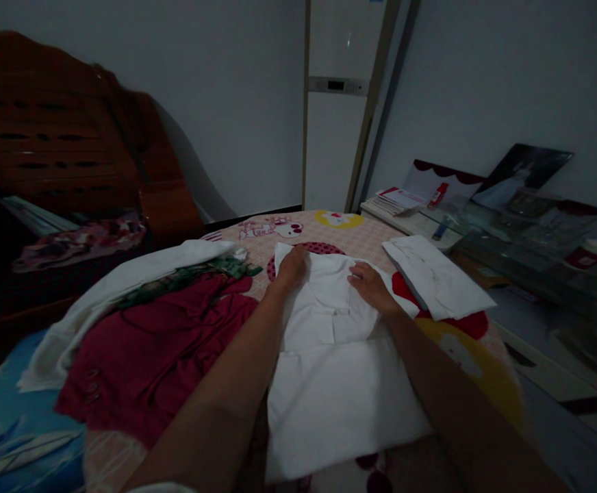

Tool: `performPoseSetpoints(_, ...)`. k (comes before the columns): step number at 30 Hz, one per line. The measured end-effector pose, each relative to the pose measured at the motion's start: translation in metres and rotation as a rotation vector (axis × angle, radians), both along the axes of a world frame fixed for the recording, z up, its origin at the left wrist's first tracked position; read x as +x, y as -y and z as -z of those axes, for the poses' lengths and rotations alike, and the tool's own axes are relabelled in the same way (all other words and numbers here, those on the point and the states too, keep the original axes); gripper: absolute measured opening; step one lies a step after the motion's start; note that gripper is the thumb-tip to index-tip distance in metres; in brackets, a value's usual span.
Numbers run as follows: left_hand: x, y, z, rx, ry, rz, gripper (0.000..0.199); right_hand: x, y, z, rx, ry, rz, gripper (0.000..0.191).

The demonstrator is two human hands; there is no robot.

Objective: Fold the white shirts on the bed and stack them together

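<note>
A white cloth garment (344,383) lay partly folded across the middle of a round-edged table (365,236) with a pink checked, cartoon-print cover, stretching from the near edge toward the far one. The person's left hand (294,266) rested on the garment's far left corner, fingers bent downward; whether they pinched the fabric could not be told. The right hand (370,282) lay over its far right part, fingers loosely curled, a pinch there equally unclear. Just beyond the right hand, by the table's right edge, sat a flat, folded white garment (435,277). Along the left edge lay a rumpled crimson garment (159,349), a dark green patterned cloth (185,277) and a long white cloth (139,274), with a bright blue printed fabric (26,418) at the near left. Past the left edge stood a reddish-brown carved wooden bench (46,137); behind the far edge, a tall white panelled appliance (339,150).
</note>
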State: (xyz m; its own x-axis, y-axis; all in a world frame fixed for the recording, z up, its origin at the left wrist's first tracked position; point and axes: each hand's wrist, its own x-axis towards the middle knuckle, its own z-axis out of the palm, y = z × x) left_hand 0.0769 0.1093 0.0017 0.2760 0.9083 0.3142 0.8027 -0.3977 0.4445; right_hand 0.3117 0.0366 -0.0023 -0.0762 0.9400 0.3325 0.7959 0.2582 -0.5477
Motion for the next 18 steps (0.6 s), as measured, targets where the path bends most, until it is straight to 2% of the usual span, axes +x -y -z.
performPoseSetpoints(5,-0.010,-0.006,0.002,-0.022,-0.015,-0.076,0.053,-0.004,0.002,-0.007,-0.050,-0.067,0.053,0.028)
performPoseSetpoints(9,-0.015,-0.005,0.001,-0.031,-0.035,-0.047,0.054,-0.007,0.006,-0.012,-0.041,-0.074,-0.014,0.023)
performPoseSetpoints(12,-0.019,-0.004,-0.002,-0.021,-0.028,-0.123,0.052,-0.006,0.010,-0.019,0.030,-0.061,-0.057,0.024)
performPoseSetpoints(14,-0.025,-0.005,-0.002,0.000,-0.012,-0.212,0.052,-0.002,0.010,-0.023,0.153,-0.030,-0.003,0.026)
performPoseSetpoints(16,-0.031,-0.007,-0.001,-0.030,0.004,-0.304,0.058,0.005,0.009,-0.024,0.236,0.031,0.124,0.029)
performPoseSetpoints(18,-0.037,-0.011,0.001,-0.089,0.032,-0.366,0.065,0.015,0.005,-0.022,0.201,0.113,0.268,0.032)
